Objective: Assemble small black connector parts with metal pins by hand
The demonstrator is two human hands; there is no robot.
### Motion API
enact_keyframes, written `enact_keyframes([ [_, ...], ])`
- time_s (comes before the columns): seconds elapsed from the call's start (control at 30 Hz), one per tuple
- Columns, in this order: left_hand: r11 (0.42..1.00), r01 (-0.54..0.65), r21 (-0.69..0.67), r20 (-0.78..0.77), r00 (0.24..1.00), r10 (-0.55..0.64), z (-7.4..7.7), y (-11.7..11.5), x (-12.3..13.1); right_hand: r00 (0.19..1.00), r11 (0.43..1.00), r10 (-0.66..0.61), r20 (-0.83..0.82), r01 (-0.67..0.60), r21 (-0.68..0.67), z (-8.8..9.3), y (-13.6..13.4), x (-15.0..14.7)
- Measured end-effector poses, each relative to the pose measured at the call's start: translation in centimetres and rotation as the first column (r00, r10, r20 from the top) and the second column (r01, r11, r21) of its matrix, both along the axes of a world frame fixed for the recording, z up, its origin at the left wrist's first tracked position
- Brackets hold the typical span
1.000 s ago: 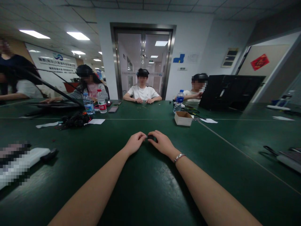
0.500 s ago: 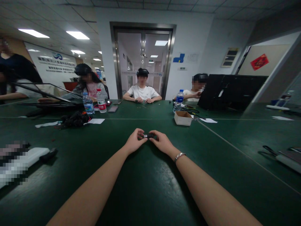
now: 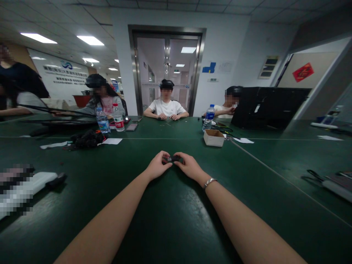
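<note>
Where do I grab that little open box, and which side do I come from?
Probably pinch the box by its near wall, the right hand coming from the near side and above: the open top should let a thumb slip inside, and the blue-capped bottle stands behind.

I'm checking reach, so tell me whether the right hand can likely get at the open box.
Likely yes: nothing seems to stand between the right hand and the open box, though that hand holds a small dark object and may need to stretch.
</note>
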State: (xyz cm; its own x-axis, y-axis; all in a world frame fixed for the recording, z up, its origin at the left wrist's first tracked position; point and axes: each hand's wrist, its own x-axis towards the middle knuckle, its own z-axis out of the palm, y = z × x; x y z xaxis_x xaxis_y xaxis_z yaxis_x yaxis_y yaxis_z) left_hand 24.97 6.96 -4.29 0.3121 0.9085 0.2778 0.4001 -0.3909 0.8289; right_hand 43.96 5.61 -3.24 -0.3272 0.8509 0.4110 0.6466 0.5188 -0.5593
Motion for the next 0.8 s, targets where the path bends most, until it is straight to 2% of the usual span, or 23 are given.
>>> enact_keyframes([
  [0.13, 1.000, 0.009, -0.020, -0.007, 1.000, -0.009, 0.19, -0.13, 0.02, 1.000, 1.000, 0.009, 0.014, -0.009, 0.000, 0.04, -0.06, -0.02],
  [0.37, 0.997, -0.075, 0.016, -0.140, 0.987, 0.076, 0.39, -0.35, 0.17, 1.000, 1.000, 0.004, 0.027, -0.004, -0.009, 0.20, -0.23, -0.11],
  [0.57, 0.993, -0.096, 0.070, -0.082, 0.991, 0.102, 0.26, -0.49, 0.32, 1.000, 1.000, 0.015, 0.020, -0.015, -0.010, 0.23, -0.18, -0.10],
  [0.8, 0.983, -0.167, 0.071, -0.151, 0.973, 0.176, 0.34, -0.23, 0.40, 1.000, 1.000, 0.016, 0.011, -0.016, 0.003, 0.02, -0.14, -0.10],
])
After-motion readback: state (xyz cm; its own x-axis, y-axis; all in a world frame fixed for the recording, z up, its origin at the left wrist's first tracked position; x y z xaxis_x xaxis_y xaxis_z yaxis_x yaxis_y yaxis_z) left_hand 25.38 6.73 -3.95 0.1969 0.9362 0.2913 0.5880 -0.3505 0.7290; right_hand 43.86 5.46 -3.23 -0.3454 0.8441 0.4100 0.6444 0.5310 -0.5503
